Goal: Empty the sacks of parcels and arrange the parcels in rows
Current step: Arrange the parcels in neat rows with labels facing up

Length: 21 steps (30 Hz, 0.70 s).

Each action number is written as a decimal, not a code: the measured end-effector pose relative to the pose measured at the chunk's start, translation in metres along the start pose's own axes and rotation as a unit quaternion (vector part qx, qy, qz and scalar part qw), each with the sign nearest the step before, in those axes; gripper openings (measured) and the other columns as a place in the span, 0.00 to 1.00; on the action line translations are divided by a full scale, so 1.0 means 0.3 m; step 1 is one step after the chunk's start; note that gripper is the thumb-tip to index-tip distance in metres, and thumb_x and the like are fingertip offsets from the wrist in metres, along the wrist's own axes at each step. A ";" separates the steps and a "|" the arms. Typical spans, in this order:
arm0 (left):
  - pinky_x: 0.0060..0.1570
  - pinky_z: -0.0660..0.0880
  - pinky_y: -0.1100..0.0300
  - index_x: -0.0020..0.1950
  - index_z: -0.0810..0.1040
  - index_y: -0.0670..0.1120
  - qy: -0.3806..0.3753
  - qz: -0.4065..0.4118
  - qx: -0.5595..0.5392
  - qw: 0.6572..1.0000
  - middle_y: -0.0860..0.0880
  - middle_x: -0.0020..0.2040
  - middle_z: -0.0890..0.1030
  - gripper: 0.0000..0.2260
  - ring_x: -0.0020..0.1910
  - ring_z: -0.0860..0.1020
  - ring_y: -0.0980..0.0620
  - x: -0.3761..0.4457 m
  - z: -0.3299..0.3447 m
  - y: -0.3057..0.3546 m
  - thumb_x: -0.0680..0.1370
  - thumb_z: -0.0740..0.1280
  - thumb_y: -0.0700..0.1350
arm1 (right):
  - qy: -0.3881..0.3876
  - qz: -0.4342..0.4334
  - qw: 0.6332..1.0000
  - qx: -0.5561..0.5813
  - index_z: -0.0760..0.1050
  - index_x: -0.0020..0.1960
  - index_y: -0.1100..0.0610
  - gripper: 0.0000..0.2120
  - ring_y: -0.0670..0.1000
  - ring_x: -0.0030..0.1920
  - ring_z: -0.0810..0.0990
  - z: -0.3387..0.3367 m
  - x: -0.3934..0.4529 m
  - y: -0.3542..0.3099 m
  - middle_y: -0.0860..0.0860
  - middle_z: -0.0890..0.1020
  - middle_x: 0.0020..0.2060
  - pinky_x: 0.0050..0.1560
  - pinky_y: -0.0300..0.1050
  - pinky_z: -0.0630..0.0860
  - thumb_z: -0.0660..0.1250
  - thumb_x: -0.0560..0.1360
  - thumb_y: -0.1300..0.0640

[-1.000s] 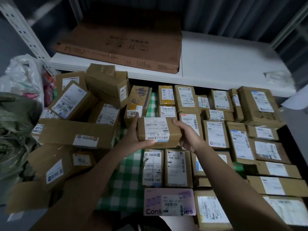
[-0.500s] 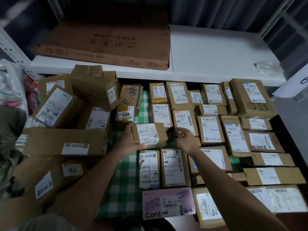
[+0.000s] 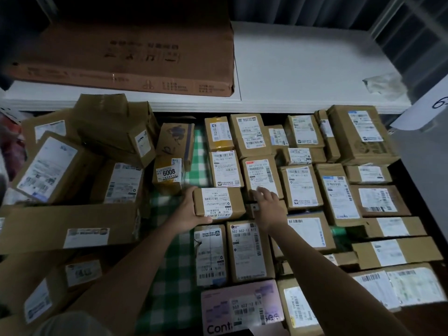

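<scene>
Head view was dim, and most label print was too blurred to read. A small brown parcel sat at the left end of the arranged rows, on the green checked cloth. The left hand gripped its left end, thumb along the near edge. The right hand hovered just beside its right end with loose, spread fingers, hiding the boxes beneath. Cloth showed bare between the rows and the jumbled pile. Readable: "6008" on a yellow parcel, "Cont" on a pink parcel.
</scene>
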State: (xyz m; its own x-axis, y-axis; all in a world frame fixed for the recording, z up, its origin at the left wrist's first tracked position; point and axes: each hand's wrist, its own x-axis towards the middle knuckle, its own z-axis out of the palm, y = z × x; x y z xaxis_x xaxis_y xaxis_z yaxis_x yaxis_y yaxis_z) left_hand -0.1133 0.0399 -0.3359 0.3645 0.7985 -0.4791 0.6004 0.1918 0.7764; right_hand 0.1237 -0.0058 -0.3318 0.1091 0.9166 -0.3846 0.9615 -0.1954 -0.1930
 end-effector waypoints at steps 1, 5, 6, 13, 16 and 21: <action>0.68 0.63 0.55 0.75 0.51 0.46 -0.007 -0.002 0.002 1.000 0.49 0.71 0.66 0.46 0.70 0.64 0.53 0.009 0.005 0.000 0.67 0.78 0.40 | 0.003 -0.001 1.000 -0.008 0.54 0.78 0.51 0.35 0.55 0.74 0.56 0.000 0.001 0.003 0.50 0.56 0.77 0.68 0.47 0.66 0.64 0.75 0.64; 0.71 0.63 0.49 0.76 0.49 0.45 -0.023 -0.014 0.000 1.000 0.46 0.71 0.66 0.46 0.72 0.64 0.48 0.027 0.021 0.003 0.68 0.77 0.38 | 0.011 0.000 1.000 -0.010 0.55 0.77 0.51 0.37 0.55 0.74 0.57 0.000 0.010 0.003 0.49 0.57 0.76 0.64 0.44 0.69 0.65 0.74 0.67; 0.71 0.63 0.47 0.76 0.49 0.45 -0.023 -0.016 0.000 1.000 0.46 0.72 0.66 0.46 0.72 0.64 0.47 0.031 0.025 0.004 0.68 0.77 0.37 | 0.012 0.001 1.000 -0.007 0.55 0.77 0.51 0.37 0.55 0.74 0.57 0.001 0.012 0.002 0.49 0.57 0.76 0.64 0.44 0.69 0.64 0.74 0.67; 0.44 0.74 0.64 0.73 0.25 0.54 -0.067 -0.087 0.003 0.994 0.44 0.75 0.63 0.52 0.51 0.76 0.57 0.052 0.050 0.019 0.76 0.69 0.37 | 0.016 -0.003 1.000 -0.011 0.54 0.77 0.50 0.36 0.54 0.74 0.56 0.005 0.011 0.007 0.48 0.56 0.76 0.63 0.44 0.70 0.63 0.75 0.67; 0.66 0.67 0.52 0.73 0.24 0.54 -0.057 -0.104 0.001 0.993 0.47 0.79 0.51 0.46 0.72 0.66 0.46 0.042 0.055 0.049 0.80 0.64 0.44 | 0.018 -0.004 1.000 -0.016 0.54 0.77 0.49 0.35 0.54 0.74 0.56 0.009 0.010 0.008 0.48 0.56 0.77 0.63 0.44 0.70 0.63 0.75 0.66; 0.61 0.68 0.57 0.72 0.22 0.51 -0.057 -0.117 0.014 0.991 0.48 0.77 0.60 0.43 0.70 0.68 0.47 0.042 0.064 0.058 0.82 0.61 0.45 | 0.016 -0.007 0.999 -0.030 0.54 0.77 0.50 0.35 0.55 0.74 0.57 0.016 0.013 0.010 0.49 0.56 0.76 0.64 0.45 0.70 0.64 0.75 0.66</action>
State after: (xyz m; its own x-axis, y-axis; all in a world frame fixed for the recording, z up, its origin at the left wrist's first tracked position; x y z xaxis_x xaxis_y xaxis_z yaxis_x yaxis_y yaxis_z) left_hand -0.0847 0.0423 -0.3364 0.2902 0.6646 -0.6886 0.6965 0.3468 0.6282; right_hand 0.1257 -0.0045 -0.3381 0.1031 0.9300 -0.3529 0.9763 -0.1624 -0.1430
